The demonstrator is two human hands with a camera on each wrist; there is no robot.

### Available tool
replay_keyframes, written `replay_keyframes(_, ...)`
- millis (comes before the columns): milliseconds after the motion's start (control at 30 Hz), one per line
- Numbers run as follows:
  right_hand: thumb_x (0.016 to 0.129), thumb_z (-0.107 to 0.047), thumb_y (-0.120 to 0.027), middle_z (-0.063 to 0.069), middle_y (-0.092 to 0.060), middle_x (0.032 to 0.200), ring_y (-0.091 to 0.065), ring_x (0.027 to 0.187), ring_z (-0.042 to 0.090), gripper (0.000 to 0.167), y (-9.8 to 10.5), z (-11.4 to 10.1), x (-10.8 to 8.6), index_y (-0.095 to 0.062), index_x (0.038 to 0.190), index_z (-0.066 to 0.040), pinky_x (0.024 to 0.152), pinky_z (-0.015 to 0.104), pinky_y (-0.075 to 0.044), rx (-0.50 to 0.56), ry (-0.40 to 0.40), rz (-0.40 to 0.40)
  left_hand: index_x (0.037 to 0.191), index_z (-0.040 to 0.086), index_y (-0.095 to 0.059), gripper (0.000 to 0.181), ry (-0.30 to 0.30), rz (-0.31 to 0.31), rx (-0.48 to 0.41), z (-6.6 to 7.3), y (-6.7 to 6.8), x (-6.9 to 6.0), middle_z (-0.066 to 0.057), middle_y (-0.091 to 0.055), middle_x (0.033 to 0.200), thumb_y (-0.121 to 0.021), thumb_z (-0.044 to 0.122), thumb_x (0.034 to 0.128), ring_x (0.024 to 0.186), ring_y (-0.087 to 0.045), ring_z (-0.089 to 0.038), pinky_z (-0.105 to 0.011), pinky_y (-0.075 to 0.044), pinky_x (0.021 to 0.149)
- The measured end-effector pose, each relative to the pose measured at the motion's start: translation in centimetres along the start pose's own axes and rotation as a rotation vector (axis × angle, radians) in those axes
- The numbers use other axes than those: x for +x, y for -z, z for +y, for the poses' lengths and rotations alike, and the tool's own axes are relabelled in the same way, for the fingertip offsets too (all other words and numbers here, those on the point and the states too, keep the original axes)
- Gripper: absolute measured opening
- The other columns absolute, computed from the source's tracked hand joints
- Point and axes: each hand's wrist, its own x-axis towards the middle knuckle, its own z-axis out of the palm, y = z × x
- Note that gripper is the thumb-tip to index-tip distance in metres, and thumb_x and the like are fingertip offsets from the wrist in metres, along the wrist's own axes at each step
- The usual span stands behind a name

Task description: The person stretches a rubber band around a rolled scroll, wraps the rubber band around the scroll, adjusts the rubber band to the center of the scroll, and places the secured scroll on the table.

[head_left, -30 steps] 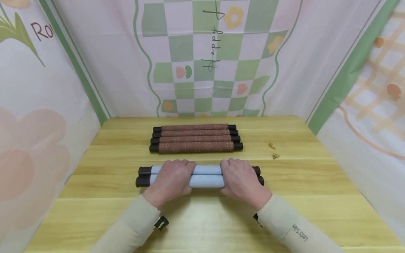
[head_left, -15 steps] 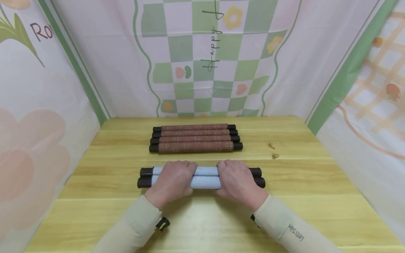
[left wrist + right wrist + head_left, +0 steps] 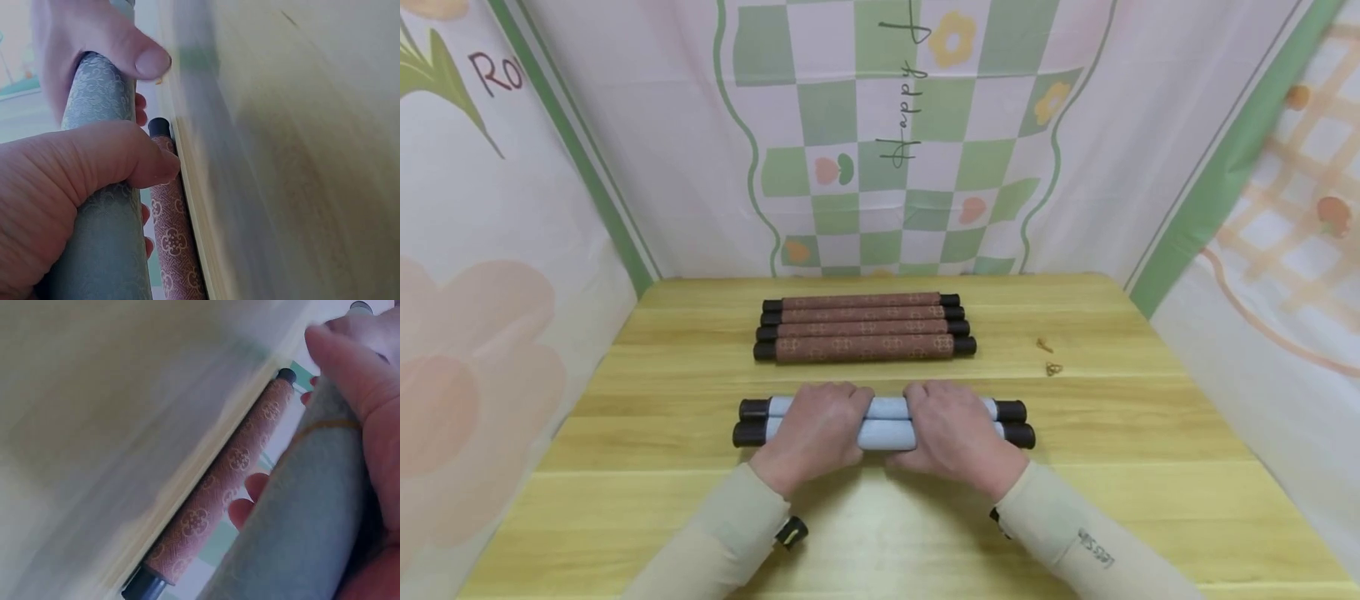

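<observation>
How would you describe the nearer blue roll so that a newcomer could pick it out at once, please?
On the wooden table, find the row of four brown patterned rolls. Towards the person from them, the left hand and right hand grip two pale blue rolls. Of these, the nearer blue roll is the one on the person's side, in front of the farther blue roll.
</observation>
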Motion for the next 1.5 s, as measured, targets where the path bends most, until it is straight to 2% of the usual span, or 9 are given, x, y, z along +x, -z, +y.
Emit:
replay_keyframes(100, 0.062, -0.081, -0.082, 0.007, -0.067, 0.099, -0.064, 0.085, 0.022, 0.105, 0.5, 0.6, -0.2, -0.057, 0.132, -0.007, 0.071, 0.041, -0.056, 0.045, -0.035, -0.063, 0.106, 0.012, -0.068, 0.047, 0.008, -0.020, 0.005, -0.1, 0.1, 0.1, -0.001, -0.073, 0.090, -0.090, 0.027, 0.0664, 0.075, -0.068, -0.016, -0.034, -0.058, 0.064)
replay_keyframes(167, 0.061, -0.073, -0.088, 0.008, -0.069, 0.104, -0.066, 0.089, 0.024, 0.108, 0.8, 1.0, -0.4, -0.055, 0.139, -0.007, 0.075, 0.043, -0.057, 0.048, -0.052, -0.078, 0.107, 0.012, -0.068, 0.050, 0.012, -0.027, 0.007, -0.2, 0.2, 0.1, -0.001, -0.074, 0.092, -0.090, 0.027, 0.0658, 0.076, -0.069, -0.016, -0.034, -0.058, 0.064)
replay_keyframes(267, 0.064, -0.054, -0.093, 0.007, -0.068, 0.097, -0.065, 0.085, 0.023, 0.085, 1.0, 1.6, -0.5, -0.061, 0.125, -0.006, 0.076, 0.044, -0.058, 0.025, -0.051, -0.078, 0.108, 0.011, -0.068, 0.051, 0.014, -0.033, 0.010, -0.3, 0.4, 0.1, -0.002, -0.074, 0.092, -0.091, 0.027, 0.0653, 0.075, -0.069, -0.016, -0.034, -0.058, 0.063)
replay_keyframes(367, 0.065, -0.038, -0.090, 0.005, -0.065, 0.088, -0.062, 0.078, 0.020, 0.060, 0.9, 2.0, -0.6, -0.063, 0.107, -0.007, 0.071, 0.041, -0.057, 0.019, -0.034, -0.066, 0.108, 0.012, -0.068, 0.049, 0.016, -0.048, 0.007, -0.4, 0.5, 0.2, -0.001, -0.073, 0.092, -0.089, 0.026, 0.0666, 0.075, -0.068, -0.016, -0.034, -0.057, 0.062)
replay_keyframes(567, 0.063, -0.032, -0.085, 0.003, -0.061, 0.083, -0.058, 0.073, 0.019, 0.051, 0.7, 2.7, -0.6, -0.062, 0.102, -0.007, 0.064, 0.039, -0.053, 0.016, -0.040, -0.057, 0.109, 0.014, -0.067, 0.046, 0.093, -0.140, 0.006, -0.8, 0.8, 0.0, -0.001, -0.071, 0.092, -0.087, 0.028, 0.0700, 0.077, -0.066, -0.017, -0.039, -0.057, 0.064)
replay_keyframes(700, 0.064, -0.032, -0.085, 0.003, -0.061, 0.083, -0.057, 0.073, 0.019, 0.052, 0.8, 3.0, -0.7, -0.062, 0.103, -0.007, 0.063, 0.039, -0.052, 0.020, -0.054, -0.067, 0.108, 0.014, -0.067, 0.045, 0.131, -0.157, 0.008, -1.6, 0.9, -0.4, -0.001, -0.070, 0.093, -0.087, 0.028, 0.0708, 0.077, -0.065, -0.017, -0.040, -0.056, 0.066)
replay_keyframes(1067, 0.064, -0.031, -0.086, 0.006, -0.062, 0.083, -0.059, 0.070, 0.023, 0.049, 0.6, 2.4, -0.3, -0.059, 0.098, -0.007, 0.059, 0.042, -0.051, -0.006, -0.061, -0.054, 0.105, 0.013, -0.068, 0.046, 0.099, -0.088, 0.031, -1.8, 0.9, -0.7, -0.002, -0.072, 0.092, -0.090, 0.029, 0.0685, 0.074, -0.066, -0.016, -0.038, -0.056, 0.063)
replay_keyframes(1300, 0.065, -0.045, -0.091, 0.006, -0.062, 0.084, -0.059, 0.072, 0.021, 0.062, 0.6, 1.5, 0.2, -0.060, 0.100, -0.005, 0.062, 0.041, -0.053, -0.014, -0.041, -0.074, 0.103, 0.013, -0.067, 0.045, 0.082, -0.063, 0.017, -1.4, 0.7, -0.8, -0.002, -0.072, 0.090, -0.090, 0.028, 0.0671, 0.072, -0.066, -0.016, -0.037, -0.055, 0.059)
replay_keyframes(1500, 0.067, -0.058, -0.088, 0.005, -0.061, 0.080, -0.056, 0.068, 0.020, 0.068, 0.5, 0.6, 0.6, -0.061, 0.100, -0.006, 0.060, 0.037, -0.052, -0.047, -0.025, -0.061, 0.102, 0.012, -0.067, 0.046, 0.059, -0.031, 0.014, -1.1, 0.6, -0.7, -0.002, -0.073, 0.088, -0.091, 0.027, 0.0657, 0.070, -0.066, -0.015, -0.035, -0.055, 0.058)
